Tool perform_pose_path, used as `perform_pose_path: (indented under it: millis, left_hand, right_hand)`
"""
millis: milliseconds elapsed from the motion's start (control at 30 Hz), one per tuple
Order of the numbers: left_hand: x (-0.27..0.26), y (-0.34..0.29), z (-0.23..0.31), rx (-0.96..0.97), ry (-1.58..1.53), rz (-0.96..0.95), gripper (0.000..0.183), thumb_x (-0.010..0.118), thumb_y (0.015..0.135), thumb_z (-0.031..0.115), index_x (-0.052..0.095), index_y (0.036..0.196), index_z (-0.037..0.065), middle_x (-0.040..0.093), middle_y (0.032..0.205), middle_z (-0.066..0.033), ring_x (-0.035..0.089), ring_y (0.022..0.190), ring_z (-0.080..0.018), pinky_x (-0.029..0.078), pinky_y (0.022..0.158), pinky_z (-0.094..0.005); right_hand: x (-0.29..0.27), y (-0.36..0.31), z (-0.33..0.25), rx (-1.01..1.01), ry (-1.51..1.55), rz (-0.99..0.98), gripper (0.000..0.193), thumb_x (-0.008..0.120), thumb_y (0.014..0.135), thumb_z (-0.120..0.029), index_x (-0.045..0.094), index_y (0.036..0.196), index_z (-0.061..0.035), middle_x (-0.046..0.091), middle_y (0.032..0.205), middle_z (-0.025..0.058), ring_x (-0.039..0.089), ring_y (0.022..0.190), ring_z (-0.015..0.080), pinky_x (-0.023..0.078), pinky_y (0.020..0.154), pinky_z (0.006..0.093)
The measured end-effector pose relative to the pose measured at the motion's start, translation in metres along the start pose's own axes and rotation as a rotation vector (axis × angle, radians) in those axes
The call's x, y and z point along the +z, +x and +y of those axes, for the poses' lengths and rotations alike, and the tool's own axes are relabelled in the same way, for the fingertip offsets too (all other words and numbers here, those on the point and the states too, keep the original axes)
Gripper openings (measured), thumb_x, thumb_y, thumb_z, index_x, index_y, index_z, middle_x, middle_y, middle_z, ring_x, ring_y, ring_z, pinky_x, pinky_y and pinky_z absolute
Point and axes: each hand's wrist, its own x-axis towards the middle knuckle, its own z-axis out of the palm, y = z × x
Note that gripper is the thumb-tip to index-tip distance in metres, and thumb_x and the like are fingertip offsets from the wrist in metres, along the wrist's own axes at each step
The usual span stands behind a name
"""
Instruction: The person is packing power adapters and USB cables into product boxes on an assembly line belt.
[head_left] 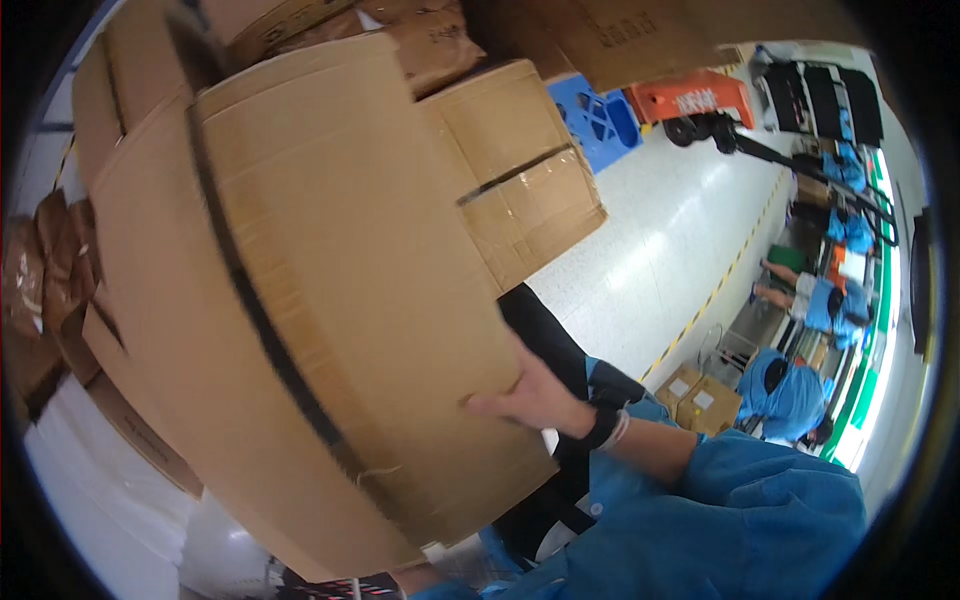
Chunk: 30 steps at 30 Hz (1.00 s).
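A large cardboard box point(340, 250) fills the left and middle of the view, tilted, with a dark strap or stripe running down it. My right hand point(535, 395) grips its right edge, the thumb on the front face and the fingers hidden behind the edge. A dark band circles that wrist, below a blue sleeve point(740, 490). Of my left arm only a bit of forearm point(418, 577) shows at the lower edge, by the box's bottom corner. The box hides my left hand.
Another taped cardboard box point(530, 180) stands just beyond, with brown wrapped bundles point(430, 45) behind. Past it are a blue plastic pallet point(597, 120) and an orange pallet jack point(690, 98). People in blue point(785, 395) work along a line at right, near small boxes point(700, 400).
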Motion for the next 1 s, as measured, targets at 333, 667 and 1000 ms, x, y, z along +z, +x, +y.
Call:
perform_pose_path:
  millis: [333,667,1000]
  left_hand:
    - [-0.013,0.001,0.02,0.011,0.095,0.06,0.045,0.048,0.1,0.036,0.048,0.134,0.006,0.055,0.13,-0.0118,0.053,0.116,-0.0256,0.048,0.096,-0.0443]
    - [-0.007,-0.017,0.001,0.034,0.089,0.116,0.048,0.046,0.101,0.037,0.047,0.138,0.007,0.053,0.136,-0.0124,0.05,0.123,-0.0286,0.047,0.1,-0.0472]
    - [-0.012,-0.035,0.011,0.046,0.138,0.107,0.051,0.045,0.101,0.039,0.047,0.142,0.008,0.052,0.141,-0.0131,0.048,0.129,-0.0315,0.045,0.103,-0.0501]
  right_hand:
    - [-0.004,0.008,0.008,-0.038,0.065,-0.03,0.108,0.081,0.083,-0.023,0.006,0.158,-0.0033,0.04,0.152,0.0196,0.041,0.139,0.026,0.033,0.113,0.0356]
    - [-0.071,0.049,0.005,-0.329,-0.347,-0.05,0.103,0.078,0.084,-0.026,0.011,0.158,-0.0059,0.015,0.162,0.024,0.02,0.149,0.0378,0.025,0.118,0.0421]
    - [-0.039,0.042,0.007,-0.309,-0.314,0.002,0.087,0.072,0.087,-0.023,0.021,0.157,-0.0104,0.015,0.163,0.0205,0.018,0.149,0.0426,0.026,0.118,0.0472]
